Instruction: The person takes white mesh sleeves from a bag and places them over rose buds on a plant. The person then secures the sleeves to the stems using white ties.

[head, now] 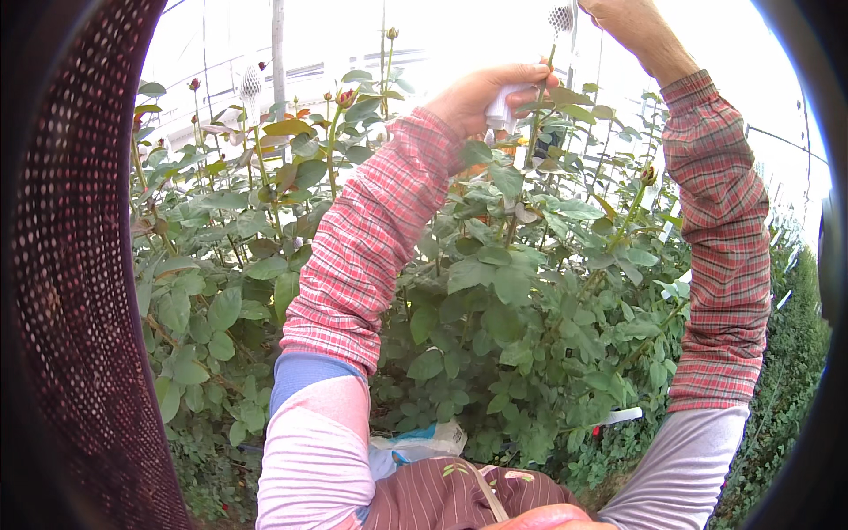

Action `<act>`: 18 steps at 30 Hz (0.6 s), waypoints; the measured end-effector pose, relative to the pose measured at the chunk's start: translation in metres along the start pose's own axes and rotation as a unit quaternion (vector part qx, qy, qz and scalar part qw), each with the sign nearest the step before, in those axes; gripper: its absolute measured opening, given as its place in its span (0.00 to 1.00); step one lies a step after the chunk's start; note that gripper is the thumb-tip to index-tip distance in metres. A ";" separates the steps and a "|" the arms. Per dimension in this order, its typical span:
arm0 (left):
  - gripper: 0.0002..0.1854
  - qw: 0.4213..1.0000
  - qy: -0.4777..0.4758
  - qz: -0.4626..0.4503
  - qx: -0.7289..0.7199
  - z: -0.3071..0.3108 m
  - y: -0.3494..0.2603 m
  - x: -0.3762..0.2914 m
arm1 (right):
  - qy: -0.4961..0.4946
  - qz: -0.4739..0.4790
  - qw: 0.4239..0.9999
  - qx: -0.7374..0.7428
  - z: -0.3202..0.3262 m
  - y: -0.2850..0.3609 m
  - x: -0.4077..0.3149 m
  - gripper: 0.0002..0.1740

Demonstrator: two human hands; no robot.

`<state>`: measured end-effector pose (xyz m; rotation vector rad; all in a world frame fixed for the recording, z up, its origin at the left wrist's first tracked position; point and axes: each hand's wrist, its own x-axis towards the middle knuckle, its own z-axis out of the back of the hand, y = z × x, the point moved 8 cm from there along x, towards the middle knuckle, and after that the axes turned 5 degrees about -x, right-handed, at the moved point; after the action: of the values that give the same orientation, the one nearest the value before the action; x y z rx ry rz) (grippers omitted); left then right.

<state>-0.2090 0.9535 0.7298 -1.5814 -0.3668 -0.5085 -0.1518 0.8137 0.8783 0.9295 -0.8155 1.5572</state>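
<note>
My left hand (487, 96) pinches the upright rose stem (535, 136) between thumb and fingers. Tucked in the same hand is a bundle of white material (503, 109), perhaps folded netting. Just above the fingertips, a white mesh bud net (561, 18) covers the top of that stem; the bud inside is hard to make out. My right hand (619, 23) is raised beside the net at the top edge of the view. Its fingertips are partly cut off, so their hold cannot be seen. Both forearms wear red plaid sleeve covers.
Dense rose bushes (477, 285) stand in front of me. Another mesh-covered bud (251, 85) and a bare red rosebud (346, 99) rise on the left. A rosebud (648, 175) stands near my right forearm. A plastic bag (424, 442) lies low among the plants. Dark mesh fabric (79, 265) borders the left.
</note>
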 end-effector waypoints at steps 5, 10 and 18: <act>0.11 0.992 -0.122 0.005 -0.012 0.007 0.003 0.003 | -0.166 -0.030 0.984 -0.053 0.038 -0.051 0.019 0.19; 0.15 0.931 -0.293 -0.117 0.182 0.010 -0.031 -0.018 | -0.206 -0.037 0.978 -0.006 0.068 -0.052 -0.012 0.16; 0.16 0.981 -0.090 -0.133 -0.108 -0.043 -0.050 0.006 | -0.031 0.248 0.966 -0.071 -0.006 0.065 -0.089 0.22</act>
<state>-0.2348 0.9145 0.7766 -1.8060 -0.6856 -0.6295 -0.2075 0.7677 0.7947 0.7019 -1.2590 1.8704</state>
